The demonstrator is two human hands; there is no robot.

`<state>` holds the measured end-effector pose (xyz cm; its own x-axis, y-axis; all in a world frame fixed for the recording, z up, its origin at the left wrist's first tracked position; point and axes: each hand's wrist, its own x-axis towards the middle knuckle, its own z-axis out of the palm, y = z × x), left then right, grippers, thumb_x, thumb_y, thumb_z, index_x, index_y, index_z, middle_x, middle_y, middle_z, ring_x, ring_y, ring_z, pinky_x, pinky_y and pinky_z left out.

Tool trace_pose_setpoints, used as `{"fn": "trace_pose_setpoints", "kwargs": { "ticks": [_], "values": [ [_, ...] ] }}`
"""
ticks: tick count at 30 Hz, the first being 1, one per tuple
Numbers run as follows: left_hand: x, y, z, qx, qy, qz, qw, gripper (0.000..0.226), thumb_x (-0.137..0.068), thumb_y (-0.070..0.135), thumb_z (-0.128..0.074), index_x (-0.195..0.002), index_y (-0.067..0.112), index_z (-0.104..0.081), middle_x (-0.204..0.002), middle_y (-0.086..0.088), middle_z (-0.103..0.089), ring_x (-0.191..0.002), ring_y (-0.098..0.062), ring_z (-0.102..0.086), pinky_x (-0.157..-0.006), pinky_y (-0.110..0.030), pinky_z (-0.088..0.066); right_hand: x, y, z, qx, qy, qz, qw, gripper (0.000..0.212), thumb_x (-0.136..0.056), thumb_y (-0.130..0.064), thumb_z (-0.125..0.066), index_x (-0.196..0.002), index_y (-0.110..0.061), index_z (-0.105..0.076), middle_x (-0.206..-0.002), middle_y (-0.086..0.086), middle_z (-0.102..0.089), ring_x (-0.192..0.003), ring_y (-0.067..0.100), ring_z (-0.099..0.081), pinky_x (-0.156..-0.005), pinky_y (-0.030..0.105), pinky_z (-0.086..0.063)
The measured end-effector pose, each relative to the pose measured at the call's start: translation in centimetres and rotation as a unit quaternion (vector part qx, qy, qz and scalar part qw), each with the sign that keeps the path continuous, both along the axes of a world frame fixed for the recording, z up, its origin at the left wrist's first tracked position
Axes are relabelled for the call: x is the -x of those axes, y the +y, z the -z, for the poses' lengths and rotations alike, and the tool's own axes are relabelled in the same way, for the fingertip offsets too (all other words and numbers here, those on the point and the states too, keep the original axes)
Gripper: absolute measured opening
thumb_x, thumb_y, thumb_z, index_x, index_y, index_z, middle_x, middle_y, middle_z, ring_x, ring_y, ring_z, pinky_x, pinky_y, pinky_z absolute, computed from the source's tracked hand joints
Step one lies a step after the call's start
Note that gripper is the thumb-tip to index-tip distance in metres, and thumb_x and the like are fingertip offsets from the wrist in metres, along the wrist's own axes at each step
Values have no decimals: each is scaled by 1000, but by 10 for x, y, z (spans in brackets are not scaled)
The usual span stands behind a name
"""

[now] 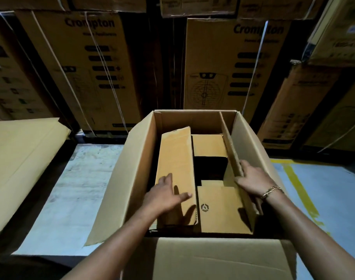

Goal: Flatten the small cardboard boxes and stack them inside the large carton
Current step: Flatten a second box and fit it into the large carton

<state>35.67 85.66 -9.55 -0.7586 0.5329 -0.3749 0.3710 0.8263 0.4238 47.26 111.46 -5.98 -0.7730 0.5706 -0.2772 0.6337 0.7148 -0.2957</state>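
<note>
Now my left hand, fingers spread, presses the flattened box beneath it flat. My right hand grips the upright sheet aside, keeping room in the large carton.

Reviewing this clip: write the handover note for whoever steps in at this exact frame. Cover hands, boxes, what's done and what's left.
Left hand: open, fingers spread flat on the long flattened box, which lies tilted at the left inside the large carton.
Right hand: fingers grip the top edge of the upright cardboard piece standing along the carton's right wall.
Done: flat pieces are in the carton, including a flat piece with a logo at the near right.
Left: probably press the long box down level and settle the upright piece. No unflattened small boxes are in view.
</note>
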Motion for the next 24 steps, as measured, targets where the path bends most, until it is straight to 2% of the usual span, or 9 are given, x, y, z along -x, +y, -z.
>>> {"fn": "trace_pose_setpoints", "kwargs": {
  "ticks": [3, 6, 9, 11, 13, 16, 19, 21, 24],
  "values": [
    [-26, 28, 12, 45, 8, 39, 998, 125, -74, 78, -66, -162, 24, 6, -170, -9, 7, -154, -37, -13, -117, -54, -31, -17, 8, -7, -21, 4, 28, 999, 68, -89, -30, -57, -151, -26, -29, -125, 18, -63, -111, 38, -61, -86, 36, -50],
    [-33, 37, 17, 83, 20, 40, 996, 120, -81, 62, -72, -162, 21, 7, -170, -13, 9, -153, -42, -14, -117, -53, -33, -29, 10, -4, -30, -9, 43, 999, 76, -87, -27, -57, -154, -25, -21, -126, 20, -61, -112, 39, -60, -86, 36, -51],
    [-27, 22, 0, 34, 9, 20, 999, 97, -91, 48, -63, -162, 19, -4, -168, -14, -18, -143, -38, -41, -113, -46, -41, -41, 15, 0, -55, -7, 63, 996, 74, -88, -29, -56, -152, -23, -20, -120, 19, -62, -105, 38, -62, -77, 36, -50],
    [-10, -4, -15, -21, 26, -31, 999, 75, -95, 31, -56, -159, 22, -18, -151, -15, -49, -124, -36, -58, -99, -42, -51, -49, 19, 3, -69, 0, 70, 995, 68, -89, -31, -55, -149, -23, -23, -119, 19, -63, -105, 38, -62, -79, 39, -51],
    [4, -33, -27, -52, 58, -106, 991, 68, -96, 17, -50, -157, 27, -22, -129, -15, -63, -101, -32, -66, -80, -40, -56, -55, 20, 7, -89, 11, 77, 993, 64, -91, -34, -52, -147, -22, -24, -118, 19, -64, -105, 38, -62, -78, 40, -49],
    [9, -53, -31, -56, 110, -162, 979, 64, -98, 13, -48, -156, 22, -23, -127, -17, -61, -101, -32, -62, -84, -42, -55, -53, 16, 11, -121, 29, 65, 990, 60, -96, -35, -47, -149, -21, -24, -108, 18, -66, -101, 39, -63, -75, 41, -49],
    [8, -52, -27, -70, 125, -158, 977, 64, -98, 14, -49, -157, 21, -24, -128, -19, -61, -107, -36, -62, -89, -43, -54, -47, 18, 8, -131, 34, 50, 990, 54, -97, -32, -48, -147, -21, -28, -89, 12, -55, -93, 39, -63, -74, 41, -54],
    [9, -54, -23, -81, 125, -162, 975, 65, -99, 15, -50, -157, 22, -23, -129, -19, -60, -107, -35, -63, -89, -44, -55, -47, 25, 9, -138, 28, 50, 989, 55, -97, -33, -48, -146, -22, -28, -91, 13, -57, -90, 38, -62, -73, 42, -56],
    [8, -59, -19, -66, 136, -162, 975, 66, -101, 17, -51, -158, 21, -18, -129, -18, -60, -105, -33, -64, -88, -45, -57, -46, 26, 9, -170, -1, 41, 985, 56, -96, -30, -46, -148, -20, -26, -112, 14, -63, -96, 35, -63, -69, 37, -51]
  ]
}}
